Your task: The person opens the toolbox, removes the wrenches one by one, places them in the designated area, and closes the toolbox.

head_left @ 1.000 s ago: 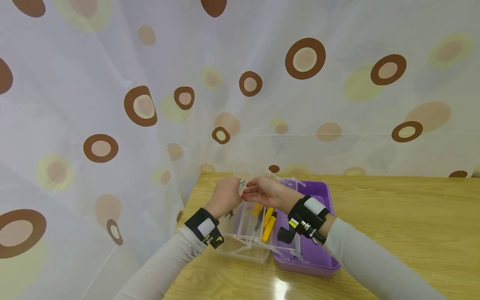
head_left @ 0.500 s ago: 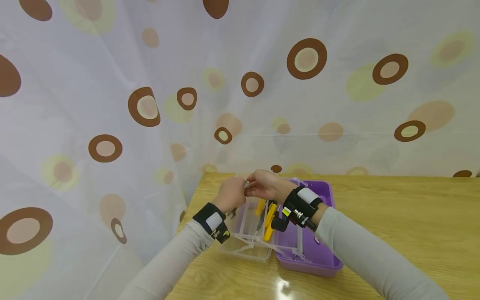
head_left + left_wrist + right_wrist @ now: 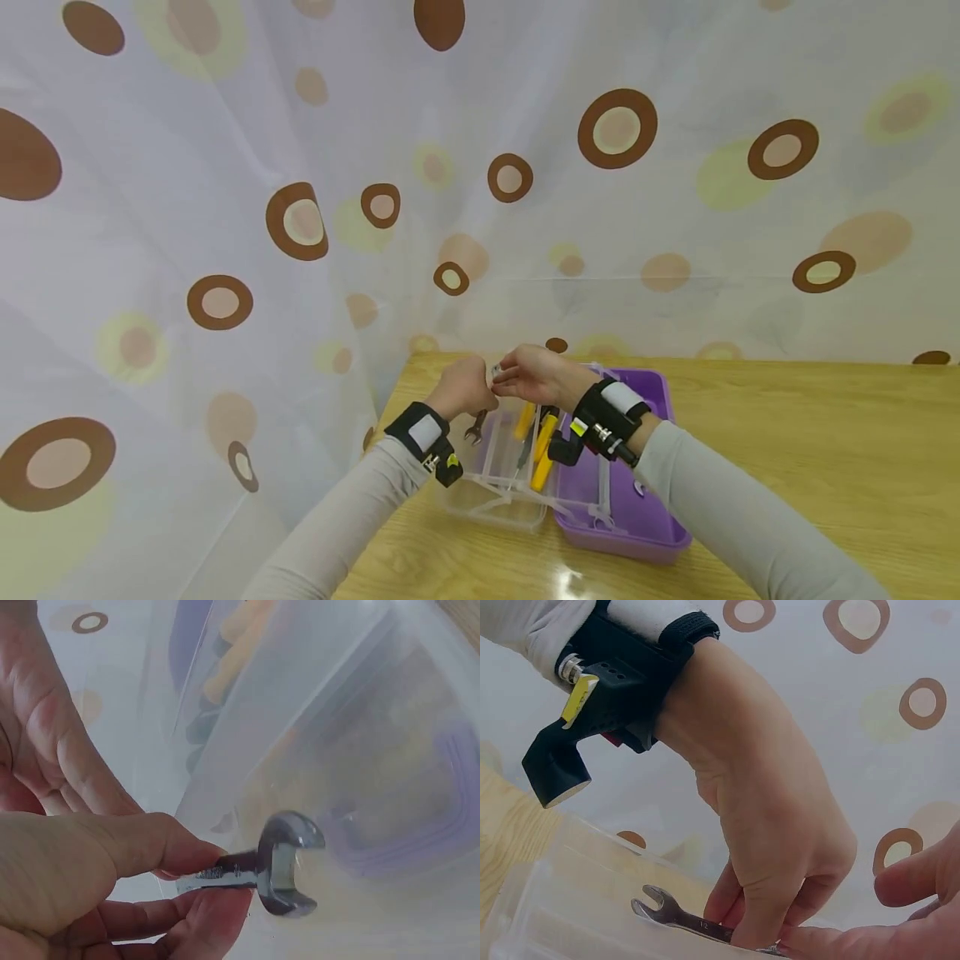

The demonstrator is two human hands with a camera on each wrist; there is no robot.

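My left hand [image 3: 461,387] pinches a metal open-end wrench [image 3: 281,862] between thumb and fingers, above a clear plastic tray [image 3: 337,900]. One jaw end of the wrench sticks out toward me below the hand in the head view. A number 12 shows on its shank in the right wrist view. A shiny metal tip [image 3: 496,369] shows on the far side of the left hand, right by the fingertips of my right hand [image 3: 534,373]. The right fingers are loosely extended, with a gap between thumb and fingers.
The clear tray belongs to an unfolded toolbox with a purple base [image 3: 622,546] to the right. Inside lie yellow-handled tools [image 3: 545,433] and another wrench [image 3: 603,492]. Clear hinge arms [image 3: 502,492] link the parts on a wooden table [image 3: 795,467]. A patterned curtain [image 3: 555,217] hangs behind.
The right hand has come closer to the left hand and the far tip of the wrench. The wrench's near end has shifted slightly right with the left hand. The head view has shifted slightly.
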